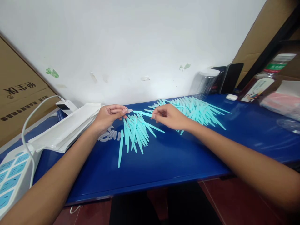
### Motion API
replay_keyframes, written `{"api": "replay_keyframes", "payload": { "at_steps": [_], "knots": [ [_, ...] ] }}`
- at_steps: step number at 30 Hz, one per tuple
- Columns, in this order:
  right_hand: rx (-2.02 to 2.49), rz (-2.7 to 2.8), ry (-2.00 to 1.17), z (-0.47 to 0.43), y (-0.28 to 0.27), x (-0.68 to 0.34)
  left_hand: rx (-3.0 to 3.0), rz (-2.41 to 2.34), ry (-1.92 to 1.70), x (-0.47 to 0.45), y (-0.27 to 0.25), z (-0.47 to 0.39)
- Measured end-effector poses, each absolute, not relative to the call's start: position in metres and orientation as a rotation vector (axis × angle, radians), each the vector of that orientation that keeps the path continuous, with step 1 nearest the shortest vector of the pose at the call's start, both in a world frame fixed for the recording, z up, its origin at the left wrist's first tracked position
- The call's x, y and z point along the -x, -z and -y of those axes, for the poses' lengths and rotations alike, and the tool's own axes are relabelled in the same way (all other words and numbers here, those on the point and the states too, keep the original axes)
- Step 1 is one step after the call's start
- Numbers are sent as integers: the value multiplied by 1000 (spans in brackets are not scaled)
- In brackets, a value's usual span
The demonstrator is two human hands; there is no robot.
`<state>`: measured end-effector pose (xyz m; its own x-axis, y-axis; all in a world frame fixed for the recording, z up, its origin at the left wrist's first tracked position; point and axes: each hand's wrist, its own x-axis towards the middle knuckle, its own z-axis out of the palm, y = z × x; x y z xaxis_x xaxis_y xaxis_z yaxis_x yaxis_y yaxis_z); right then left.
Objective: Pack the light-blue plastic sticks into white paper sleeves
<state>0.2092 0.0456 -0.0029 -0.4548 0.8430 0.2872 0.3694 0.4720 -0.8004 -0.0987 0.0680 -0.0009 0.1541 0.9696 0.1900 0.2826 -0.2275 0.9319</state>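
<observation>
Between my hands, above the desk, is a turquoise eyebrow razor [146, 114]. My right hand [167, 116] pinches the end of its handle. My left hand [109, 116] pinches a small clear blade cap [129, 111] at the razor's head; whether the two touch I cannot tell. Under and in front of them fans a pile of turquoise razors [137, 132]. Several loose clear caps [109, 135] lie below my left hand. A larger heap of razors [199, 112] spreads behind and to the right of my right hand, which partly hides it.
White sheets or bags [67, 128] are stacked at left, beside a power strip [17, 178] and a white cabled device [67, 106]. Along the right stand a clear jar [206, 82], a dark phone [232, 78] and a bottle [262, 79]. A wall backs the blue desk [168, 162].
</observation>
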Motion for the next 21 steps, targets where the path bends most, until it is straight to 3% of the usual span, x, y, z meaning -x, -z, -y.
{"api": "replay_keyframes", "payload": {
  "at_steps": [13, 18, 21],
  "knots": [
    [956, 2138, -897, -41, 0, -203, -1819, -1176, -890, 80, 7, -58],
    [1391, 1991, -444, -68, 0, -234, -2224, -1552, -961, 116, -2, -76],
    [1571, 2084, -86, -76, 5, -246, -2449, -1766, -549, 146, -4, -88]
  ]
}}
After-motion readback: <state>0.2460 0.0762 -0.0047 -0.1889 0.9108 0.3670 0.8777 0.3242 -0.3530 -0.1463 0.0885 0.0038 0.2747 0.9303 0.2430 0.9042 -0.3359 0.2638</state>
